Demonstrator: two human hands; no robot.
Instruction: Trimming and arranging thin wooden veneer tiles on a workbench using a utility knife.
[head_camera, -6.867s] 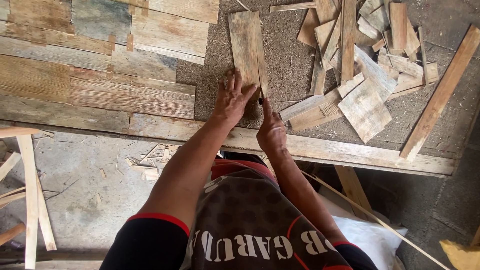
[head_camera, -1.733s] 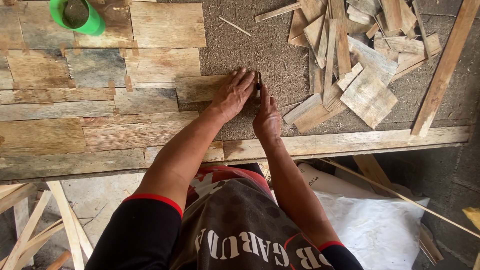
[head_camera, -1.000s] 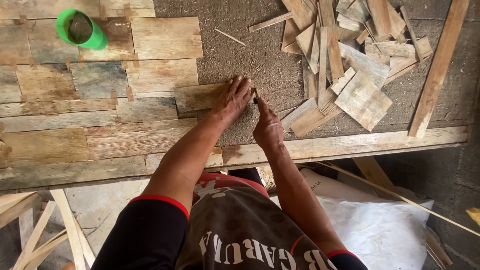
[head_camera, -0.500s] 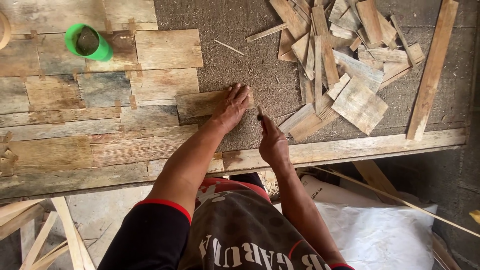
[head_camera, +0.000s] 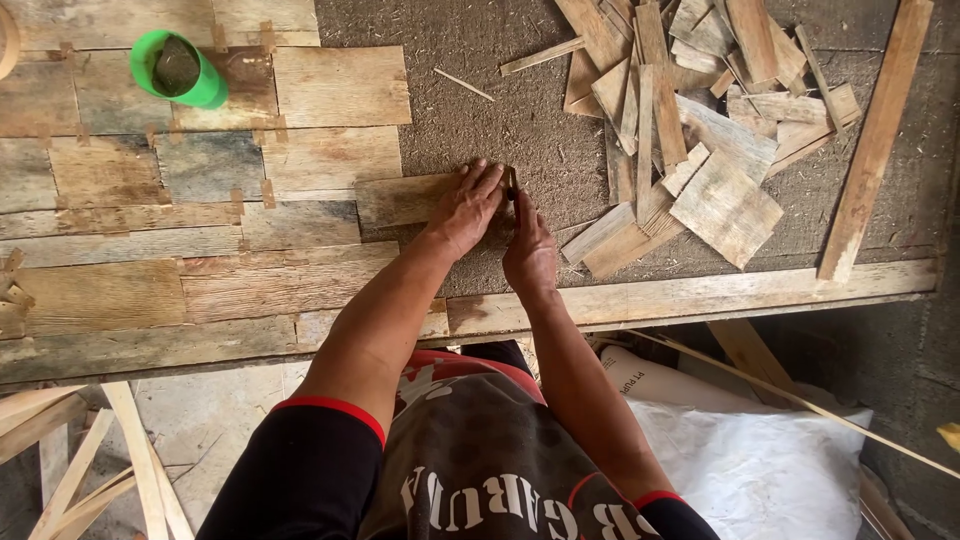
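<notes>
Both arms reach forward over the brown board (head_camera: 480, 70): the left hand (head_camera: 466, 208) lies flat, fingers spread, pressing down a weathered grey-brown wood strip (head_camera: 400, 198), while the right hand (head_camera: 530, 250) is clenched around a thin dark tool (head_camera: 512, 182) at the strip's right end. A round green cup (head_camera: 180, 70) stands on the planks left of the strip. Loose offcuts (head_camera: 690, 130) lie piled to the strip's right.
</notes>
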